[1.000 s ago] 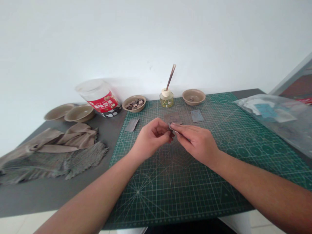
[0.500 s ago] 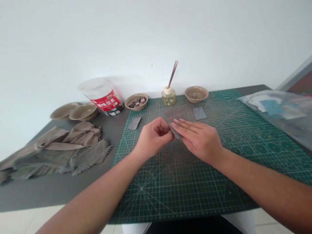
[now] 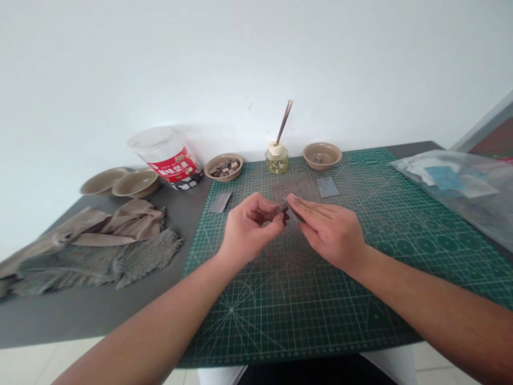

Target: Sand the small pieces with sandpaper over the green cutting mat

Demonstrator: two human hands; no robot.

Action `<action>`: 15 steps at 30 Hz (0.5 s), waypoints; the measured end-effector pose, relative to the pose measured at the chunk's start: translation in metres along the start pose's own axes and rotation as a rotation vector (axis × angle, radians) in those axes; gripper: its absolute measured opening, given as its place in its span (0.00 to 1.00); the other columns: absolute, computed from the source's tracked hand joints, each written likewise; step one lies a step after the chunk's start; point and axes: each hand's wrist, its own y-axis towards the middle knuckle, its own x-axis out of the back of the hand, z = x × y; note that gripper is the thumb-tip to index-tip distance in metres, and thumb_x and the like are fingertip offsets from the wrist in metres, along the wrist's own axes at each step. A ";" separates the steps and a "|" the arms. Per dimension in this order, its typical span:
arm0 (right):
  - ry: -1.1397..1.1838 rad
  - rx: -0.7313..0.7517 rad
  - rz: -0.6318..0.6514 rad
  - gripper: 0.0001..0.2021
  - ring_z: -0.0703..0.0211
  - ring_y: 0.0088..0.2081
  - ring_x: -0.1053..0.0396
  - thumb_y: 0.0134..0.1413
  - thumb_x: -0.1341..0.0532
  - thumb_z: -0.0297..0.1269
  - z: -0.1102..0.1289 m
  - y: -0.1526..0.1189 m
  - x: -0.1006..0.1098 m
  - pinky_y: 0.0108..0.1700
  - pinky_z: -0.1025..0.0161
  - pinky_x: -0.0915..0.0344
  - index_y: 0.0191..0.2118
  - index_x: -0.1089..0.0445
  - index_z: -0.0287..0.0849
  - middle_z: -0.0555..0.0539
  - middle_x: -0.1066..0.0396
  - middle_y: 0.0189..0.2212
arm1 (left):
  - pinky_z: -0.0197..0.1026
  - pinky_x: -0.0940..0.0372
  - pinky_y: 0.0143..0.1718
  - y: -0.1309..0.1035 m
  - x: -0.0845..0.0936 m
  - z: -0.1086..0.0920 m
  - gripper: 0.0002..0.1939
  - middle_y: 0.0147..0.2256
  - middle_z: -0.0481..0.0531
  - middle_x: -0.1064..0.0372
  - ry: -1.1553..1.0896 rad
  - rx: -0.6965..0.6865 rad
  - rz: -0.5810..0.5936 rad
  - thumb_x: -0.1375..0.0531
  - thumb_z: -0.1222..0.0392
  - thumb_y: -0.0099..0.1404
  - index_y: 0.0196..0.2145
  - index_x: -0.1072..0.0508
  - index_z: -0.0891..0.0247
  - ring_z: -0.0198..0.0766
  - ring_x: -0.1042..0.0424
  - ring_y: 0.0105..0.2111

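Note:
My left hand pinches a small dark stone piece between thumb and fingers over the green cutting mat. Facing it, my right hand has its fingers pressed together along a grey piece of sandpaper, mostly covered by those fingers. Stone and sandpaper are very close; whether they touch I cannot tell. Other small sheets lie on the mat: a grey one to the left, a blue-grey one to the right, and a brownish one just beyond my fingers.
Along the wall stand a bowl of small stones, a reed diffuser and a bowl with a little inside. At left are a clear jar with a red label, two bowls and crumpled cloths. A plastic bag lies right.
The sandpaper in my right hand has drawn slightly away from my left fingers, and the stone piece now shows at their tips.

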 end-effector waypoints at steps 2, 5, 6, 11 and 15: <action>0.036 -0.002 0.004 0.24 0.54 0.55 0.27 0.63 0.43 0.26 -0.001 0.000 0.000 0.57 0.57 0.28 0.62 0.33 0.46 0.47 0.30 0.58 | 0.37 0.32 0.30 -0.001 -0.001 -0.001 0.10 0.28 0.49 0.27 0.015 -0.014 -0.004 0.33 0.62 0.56 0.27 0.33 0.62 0.34 0.28 0.27; 0.055 -0.006 0.004 0.24 0.55 0.54 0.26 0.63 0.44 0.26 -0.001 -0.001 0.001 0.57 0.58 0.28 0.63 0.33 0.46 0.47 0.30 0.57 | 0.37 0.32 0.30 -0.002 -0.001 -0.002 0.09 0.29 0.50 0.26 0.034 -0.032 -0.010 0.34 0.62 0.57 0.27 0.32 0.63 0.34 0.28 0.28; 0.055 -0.009 -0.005 0.24 0.55 0.54 0.26 0.63 0.44 0.26 0.000 -0.001 0.001 0.56 0.58 0.28 0.63 0.34 0.46 0.47 0.29 0.57 | 0.37 0.32 0.31 -0.002 -0.001 -0.002 0.09 0.29 0.50 0.26 0.038 -0.040 -0.012 0.34 0.62 0.58 0.28 0.32 0.63 0.34 0.28 0.28; 0.064 -0.020 0.010 0.23 0.54 0.55 0.26 0.63 0.44 0.27 0.001 0.000 -0.001 0.56 0.57 0.28 0.63 0.33 0.46 0.47 0.29 0.57 | 0.37 0.31 0.33 -0.002 0.001 0.000 0.08 0.31 0.49 0.27 0.072 -0.106 -0.035 0.34 0.65 0.57 0.28 0.32 0.62 0.34 0.28 0.30; -0.002 -0.111 0.077 0.21 0.52 0.50 0.23 0.63 0.43 0.27 -0.001 0.001 -0.004 0.51 0.57 0.25 0.59 0.29 0.44 0.45 0.25 0.53 | 0.39 0.29 0.35 0.000 0.004 0.001 0.09 0.33 0.52 0.26 0.036 -0.115 -0.065 0.34 0.63 0.58 0.29 0.33 0.62 0.37 0.26 0.33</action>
